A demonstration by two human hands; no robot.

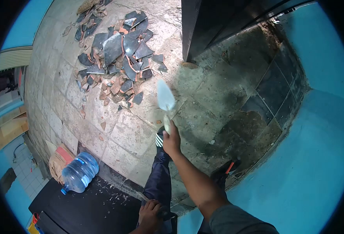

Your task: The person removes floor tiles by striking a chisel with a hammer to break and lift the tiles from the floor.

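A trowel (165, 96) with a pale pointed blade and a light handle is in my right hand (172, 139), its fingers wrapped round the handle and the blade pointing away from me over the dusty floor. My left hand (150, 213) rests low in the view by my dark trouser leg, next to a small dark object; whether it grips anything is hidden. Beyond the blade, to the left, lies a heap of broken dark tiles (124, 48) with reddish undersides.
A dark door (195, 35) stands at the top right. Dark tiles (273, 85) remain by the blue wall (316, 156). At the lower left, a large water bottle (80, 172) lies on a black surface (78, 212) beside a paper sack (59, 162).
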